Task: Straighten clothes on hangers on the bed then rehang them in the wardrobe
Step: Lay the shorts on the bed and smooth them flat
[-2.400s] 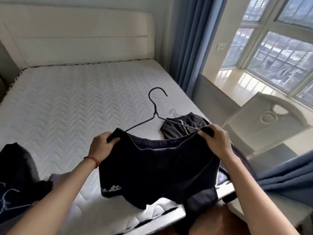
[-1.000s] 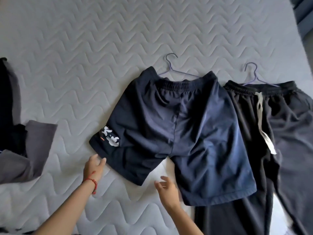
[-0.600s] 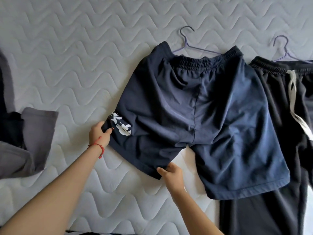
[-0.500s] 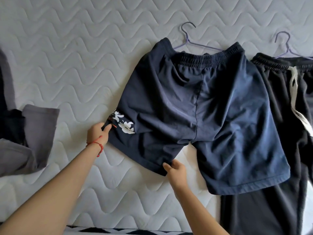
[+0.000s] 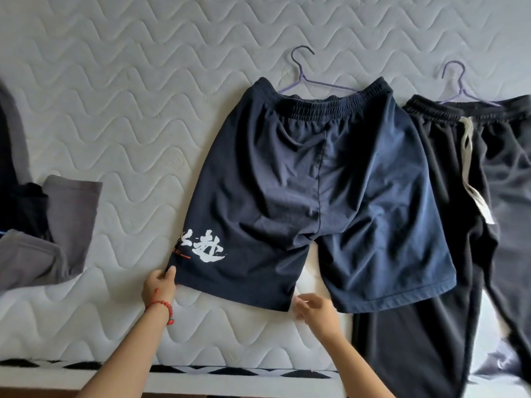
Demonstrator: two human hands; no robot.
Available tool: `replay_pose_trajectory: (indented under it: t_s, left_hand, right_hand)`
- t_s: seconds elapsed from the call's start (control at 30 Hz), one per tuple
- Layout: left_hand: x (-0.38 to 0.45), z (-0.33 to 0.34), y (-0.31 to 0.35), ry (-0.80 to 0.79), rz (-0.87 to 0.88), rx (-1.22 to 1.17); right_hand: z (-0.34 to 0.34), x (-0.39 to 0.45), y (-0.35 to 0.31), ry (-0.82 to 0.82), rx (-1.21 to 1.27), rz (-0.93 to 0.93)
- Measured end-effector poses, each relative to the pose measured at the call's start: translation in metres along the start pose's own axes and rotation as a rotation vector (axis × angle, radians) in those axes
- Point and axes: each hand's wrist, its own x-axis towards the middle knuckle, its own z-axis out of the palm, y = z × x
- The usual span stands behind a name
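Left hand [image 5: 158,285] pinching the outer hem corner of the shorts [image 5: 313,191], thumb on the cloth just below the white print [image 5: 205,246]. Right hand [image 5: 317,309] at the inner hem corner of the same leg; blurred, fingers curled at the cloth edge, so cannot tell whether gripping or only touching. Since a moment ago: that leg drawn down toward the near edge of the bed [image 5: 115,110] and spread wider, print now flat and readable, hem nearly straight. Meaning, as a judgement: left leg about done, right leg probably next, its hem slanting and overlapping the trousers [image 5: 511,182]. Waistband high on the mattress, strung on a hanger [image 5: 301,73], hook pointing toward the far edge. Trousers just beside, on a second hanger [image 5: 457,79], running off the near edge. Grey garment [image 5: 67,216] well apart toward the left edge. Bare quilting between it and the shorts: free room leftward, little on the right, little between hem and near edge.
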Motion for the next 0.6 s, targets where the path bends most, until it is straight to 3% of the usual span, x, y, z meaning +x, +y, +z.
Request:
replay_pose_trajectory:
  t_s: [0.2,0.37,0.47,0.6]
  left_hand:
    - [-0.067,0.035,0.011,-0.011,-0.246,-0.115]
    - [-0.173,0.107,0.025,-0.38,-0.218,-0.117]
    - [-0.212,0.155,0.035,-0.523,-0.084,-0.067]
    - [-0.224,0.198,0.047,-0.548,-0.05,-0.043]
  right_hand:
    - [-0.074,-0.017,0.014,0.393,0.138,0.043]
    - [-0.135,-0.008,0.017,0.649,0.274,0.175]
    - [-0.168,0.012,0.02,0.701,0.48,0.208]
    - [-0.195,0.04,0.017,0.644,0.698,0.169]
